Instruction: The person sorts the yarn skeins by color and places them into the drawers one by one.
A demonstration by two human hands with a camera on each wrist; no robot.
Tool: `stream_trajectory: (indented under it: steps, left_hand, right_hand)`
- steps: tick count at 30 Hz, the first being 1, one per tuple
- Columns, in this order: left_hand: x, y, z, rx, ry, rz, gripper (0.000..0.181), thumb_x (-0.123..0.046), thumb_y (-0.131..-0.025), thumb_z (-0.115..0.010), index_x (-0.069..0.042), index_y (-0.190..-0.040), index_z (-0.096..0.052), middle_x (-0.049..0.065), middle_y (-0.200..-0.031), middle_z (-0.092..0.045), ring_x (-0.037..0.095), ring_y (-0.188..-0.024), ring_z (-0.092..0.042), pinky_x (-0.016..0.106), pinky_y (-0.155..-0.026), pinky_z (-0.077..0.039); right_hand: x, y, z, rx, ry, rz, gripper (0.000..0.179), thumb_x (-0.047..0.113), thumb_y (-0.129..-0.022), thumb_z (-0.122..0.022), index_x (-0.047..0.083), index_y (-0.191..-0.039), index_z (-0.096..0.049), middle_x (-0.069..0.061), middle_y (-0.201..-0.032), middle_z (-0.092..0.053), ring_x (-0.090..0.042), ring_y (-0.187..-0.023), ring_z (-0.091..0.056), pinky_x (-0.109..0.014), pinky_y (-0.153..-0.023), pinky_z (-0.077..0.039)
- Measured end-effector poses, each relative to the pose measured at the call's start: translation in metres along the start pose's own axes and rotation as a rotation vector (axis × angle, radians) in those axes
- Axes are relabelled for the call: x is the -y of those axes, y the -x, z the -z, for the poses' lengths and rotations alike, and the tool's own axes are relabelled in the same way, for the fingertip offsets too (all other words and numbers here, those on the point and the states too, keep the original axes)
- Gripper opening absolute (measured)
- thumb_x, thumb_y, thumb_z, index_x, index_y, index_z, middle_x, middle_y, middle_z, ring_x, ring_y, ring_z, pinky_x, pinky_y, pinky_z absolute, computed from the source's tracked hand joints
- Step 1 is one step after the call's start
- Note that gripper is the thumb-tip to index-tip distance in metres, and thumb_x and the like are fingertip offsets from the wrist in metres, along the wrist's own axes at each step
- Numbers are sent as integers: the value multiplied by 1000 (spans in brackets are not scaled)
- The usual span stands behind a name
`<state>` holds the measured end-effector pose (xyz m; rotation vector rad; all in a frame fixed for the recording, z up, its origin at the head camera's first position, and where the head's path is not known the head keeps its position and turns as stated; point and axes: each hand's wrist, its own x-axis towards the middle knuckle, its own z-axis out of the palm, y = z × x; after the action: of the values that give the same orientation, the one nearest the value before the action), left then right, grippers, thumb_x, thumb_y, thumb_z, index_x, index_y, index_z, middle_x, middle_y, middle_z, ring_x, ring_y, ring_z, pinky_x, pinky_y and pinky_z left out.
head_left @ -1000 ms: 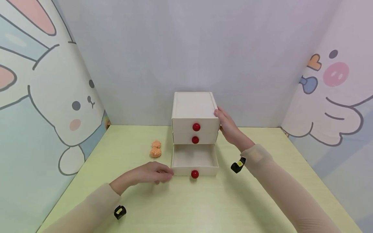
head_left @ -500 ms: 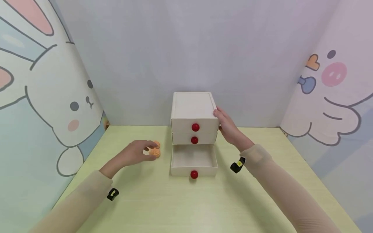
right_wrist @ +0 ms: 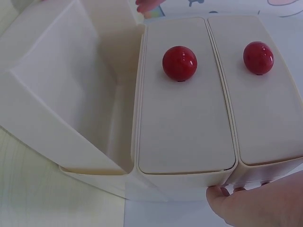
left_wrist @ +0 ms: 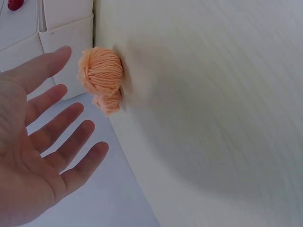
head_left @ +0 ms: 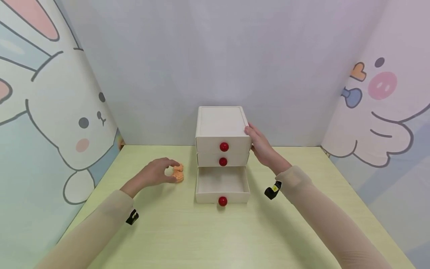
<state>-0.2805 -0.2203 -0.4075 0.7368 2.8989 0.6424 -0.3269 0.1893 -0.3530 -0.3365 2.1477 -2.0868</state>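
Observation:
Two small balls of orange yarn lie on the table left of the cabinet, the nearer yarn ball partly covering the farther yarn ball in the left wrist view. My left hand reaches beside them, thumb and fingers spread apart, with nothing held. A white three-drawer cabinet with red knobs stands at the back. Its bottom drawer is pulled out and bare inside; the upper two are closed. My right hand rests against the cabinet's right side, a fingertip at the top edge.
The pale yellow-green table meets a plain grey-white backdrop behind the cabinet. Side panels carry a cartoon rabbit on the left and another cartoon animal on the right. A black band hangs at each sleeve.
My left hand has gone from the open drawer's left corner up and left to the yarn balls, its fingers spreading. My right hand stays on the cabinet's side.

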Motion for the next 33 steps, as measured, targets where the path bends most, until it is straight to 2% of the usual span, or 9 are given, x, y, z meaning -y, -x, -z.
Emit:
stream_trajectory:
  steps: [4,11,15,19,22,29,33]
  left_hand:
    - [6,-7,-4,36,54,0,57,-23,-93,-85,-6,-143,-65,17,-135,-67,40,-122,-63,59,-100,-53]
    - [13,-16,-14,74,145,58,53,-19,-89,-87,-7,-138,-69,12,-135,-69,33,-119,-64,52,-101,-55]
    - [14,-16,-18,56,173,46,48,-15,-89,-85,-6,-134,-71,11,-131,-71,31,-113,-67,45,-94,-56]
    - [16,-17,-22,36,172,13,38,-14,-90,-84,-6,-126,-74,7,-120,-74,28,-108,-67,39,-89,-55]
    - [16,-17,-25,32,175,-5,34,-12,-90,-84,-5,-122,-75,6,-115,-75,26,-105,-68,38,-87,-56]
    - [18,-16,-27,32,191,-13,32,-11,-90,-84,-7,-120,-75,5,-114,-75,21,-101,-69,35,-85,-56]
    - [13,-14,-24,26,196,-43,31,-11,-90,-83,-7,-119,-75,6,-117,-75,22,-100,-70,35,-85,-58]
  right_hand:
    - [0,-1,0,-9,-3,0,70,45,-114,-40,23,-173,-10,-7,-178,-13,-26,-162,-14,-55,-131,-13]
    - [-2,-2,1,-10,-4,1,69,45,-114,-40,24,-173,-10,-7,-178,-14,-27,-162,-15,-56,-131,-14]
    - [-2,-2,1,-3,2,0,70,45,-114,-40,23,-173,-9,-7,-178,-12,-27,-162,-13,-55,-132,-13]
    - [-1,-2,0,-4,-1,-2,71,45,-114,-40,23,-173,-8,-7,-178,-11,-26,-163,-12,-55,-132,-12]
    - [0,-1,-1,-8,-3,-3,70,46,-114,-40,23,-173,-9,-6,-178,-11,-26,-163,-12,-55,-132,-12]
    - [0,0,-1,-6,-3,2,71,45,-114,-40,21,-173,-8,-9,-178,-10,-28,-163,-11,-56,-132,-11]
    - [-1,0,-1,-7,-1,1,72,45,-114,-40,20,-173,-8,-9,-178,-11,-28,-162,-12,-56,-132,-11]
